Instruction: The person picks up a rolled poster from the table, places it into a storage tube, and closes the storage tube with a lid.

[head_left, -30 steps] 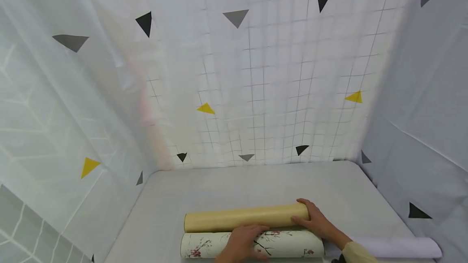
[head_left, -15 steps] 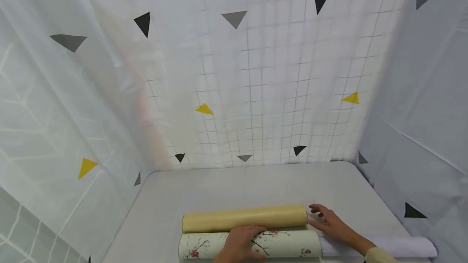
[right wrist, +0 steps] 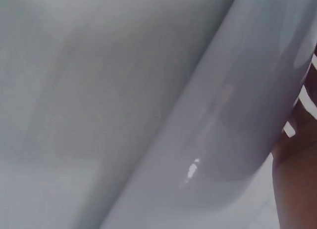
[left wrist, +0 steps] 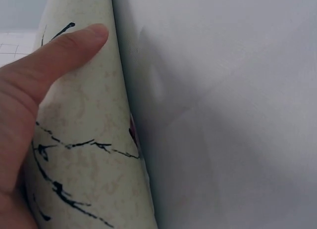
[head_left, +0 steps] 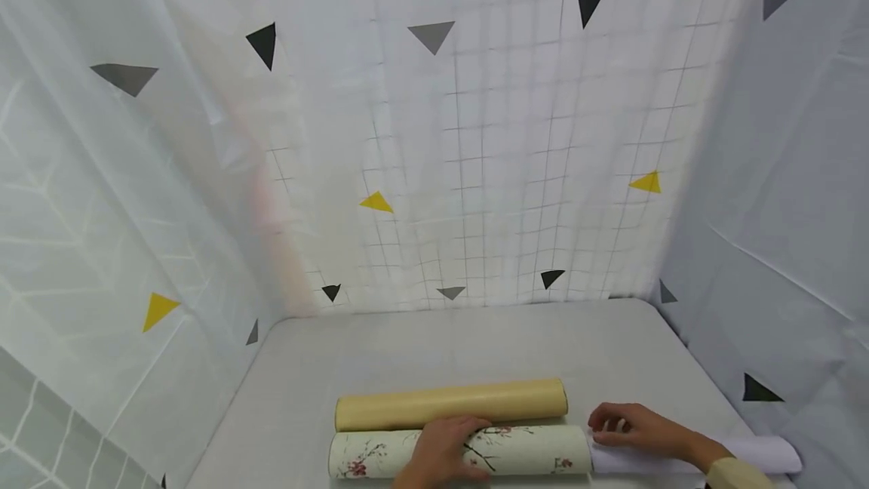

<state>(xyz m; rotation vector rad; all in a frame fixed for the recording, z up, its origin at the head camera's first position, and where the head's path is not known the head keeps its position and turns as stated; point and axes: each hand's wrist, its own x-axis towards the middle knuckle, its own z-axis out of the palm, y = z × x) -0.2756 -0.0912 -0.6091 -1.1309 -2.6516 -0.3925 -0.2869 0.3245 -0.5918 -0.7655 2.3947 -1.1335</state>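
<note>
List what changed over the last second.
The right hand let go of the yellow roll's right end and moved right and toward the wearer, now by the white roll's left end; contact unclear. Unchanged: the left hand on the blossom-print roll, all three rolls in place.

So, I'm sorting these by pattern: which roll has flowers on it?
The pale green roll under the left hand; the yellow roll and white roll look plain.
</note>
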